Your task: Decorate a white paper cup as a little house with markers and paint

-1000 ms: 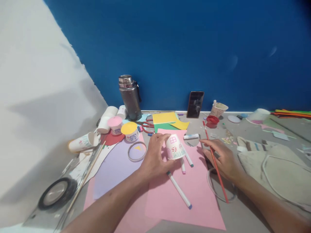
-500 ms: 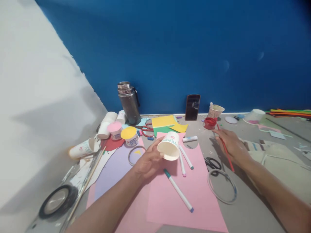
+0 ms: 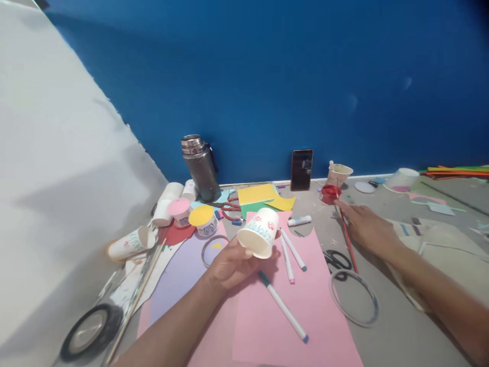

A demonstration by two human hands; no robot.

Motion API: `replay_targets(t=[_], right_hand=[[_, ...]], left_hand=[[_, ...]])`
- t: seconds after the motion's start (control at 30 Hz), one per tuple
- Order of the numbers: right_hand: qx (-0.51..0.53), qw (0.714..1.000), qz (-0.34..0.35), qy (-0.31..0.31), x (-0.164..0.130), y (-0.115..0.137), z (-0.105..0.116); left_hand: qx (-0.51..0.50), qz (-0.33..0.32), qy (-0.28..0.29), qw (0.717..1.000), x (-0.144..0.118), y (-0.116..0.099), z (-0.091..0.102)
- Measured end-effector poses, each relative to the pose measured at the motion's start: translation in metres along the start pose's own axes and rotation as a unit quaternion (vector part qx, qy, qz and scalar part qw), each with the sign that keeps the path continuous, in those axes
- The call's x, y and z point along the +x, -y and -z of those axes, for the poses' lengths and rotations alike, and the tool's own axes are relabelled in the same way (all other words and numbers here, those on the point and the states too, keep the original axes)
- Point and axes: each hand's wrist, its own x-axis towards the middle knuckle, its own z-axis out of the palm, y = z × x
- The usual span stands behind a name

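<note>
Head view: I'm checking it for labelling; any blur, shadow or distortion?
Head view: wide-angle bend at the edges; soft overall, cup drawing not sharp; left hand shades the pink paper; right hand with brush slightly blurred.

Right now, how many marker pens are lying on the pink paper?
3. Two markers lie side by side just right of the cup in the left hand; a longer-looking marker lies nearer. Others may be hidden.

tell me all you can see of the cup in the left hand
The cup is small, white and looks like paper, with teal scribbles and red marks drawn on its side. It is tilted, base up and away, its open mouth facing the camera and showing a plain inside. The left hand holds it from below, above the pink paper.
</note>
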Motion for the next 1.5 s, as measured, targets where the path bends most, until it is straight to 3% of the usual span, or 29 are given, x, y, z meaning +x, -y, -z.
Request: replay_targets(t=[0.13, 0.2, 0.3, 0.4, 0.5, 0.6, 0.7, 0.8, 0.87, 1.0, 1.17, 1.23, 1.3, 1.43, 1.5], right_hand=[[0.016, 0.996, -0.061, -0.064, -0.003, 0.016, 0.021], [0.101, 0.989, -0.07, -0.083, -0.006, 0.036, 0.032], [0.288, 0.957, -0.042, -0.005, -0.012, 0.082, 0.046], [0.375, 0.924, 0.026, 0.07, -0.015, 0.135, 0.052], [0.426, 0.9, 0.065, 0.063, -0.008, 0.176, 0.055], [0.448, 0.887, 0.089, 0.061, 0.001, 0.193, 0.061], [0.399, 0.912, 0.088, 0.044, 0.008, 0.192, 0.069], [0.279, 0.95, 0.136, 0.038, 0.01, 0.183, 0.071], [0.211, 0.96, 0.174, 0.056, 0.008, 0.176, 0.07], [0.185, 0.956, 0.214, 0.075, -0.001, 0.166, 0.067], [0.219, 0.945, 0.224, 0.099, -0.008, 0.157, 0.075], [0.244, 0.94, 0.224, 0.085, -0.01, 0.154, 0.077], [0.273, 0.935, 0.215, 0.07, -0.011, 0.148, 0.075], [0.315, 0.931, 0.165, 0.077, -0.01, 0.136, 0.064], [0.328, 0.927, 0.155, 0.093, -0.009, 0.133, 0.059]], left_hand=[[-0.017, 0.003, 0.016, 1.0, 0.0, 0.0, -0.001], [-0.009, 0.011, 0.012, 1.0, 0.0, 0.001, -0.004], [0.0, 0.015, 0.009, 1.0, -0.001, 0.004, -0.007], [0.008, 0.018, 0.021, 1.0, -0.003, 0.008, -0.01], [0.027, 0.037, 0.041, 0.998, -0.004, 0.01, -0.014], [0.053, 0.038, 0.052, 0.997, -0.003, 0.008, -0.017], [0.087, 0.005, 0.033, 0.996, 0.001, 0.003, -0.016], [0.156, -0.074, -0.01, 0.985, 0.005, -0.001, -0.012], [0.224, -0.092, -0.006, 0.97, 0.006, -0.002, -0.009], [0.335, -0.09, 0.052, 0.936, 0.003, -0.002, -0.011], [0.49, -0.115, 0.016, 0.864, 0.001, -0.002, -0.015], [0.507, -0.135, 0.014, 0.851, 0.002, -0.001, -0.015], [0.481, -0.143, 0.014, 0.865, 0.003, 0.001, -0.014], [0.334, -0.116, 0.035, 0.935, 0.005, 0.007, -0.016], [0.278, -0.101, 0.049, 0.954, 0.006, 0.009, -0.017]])
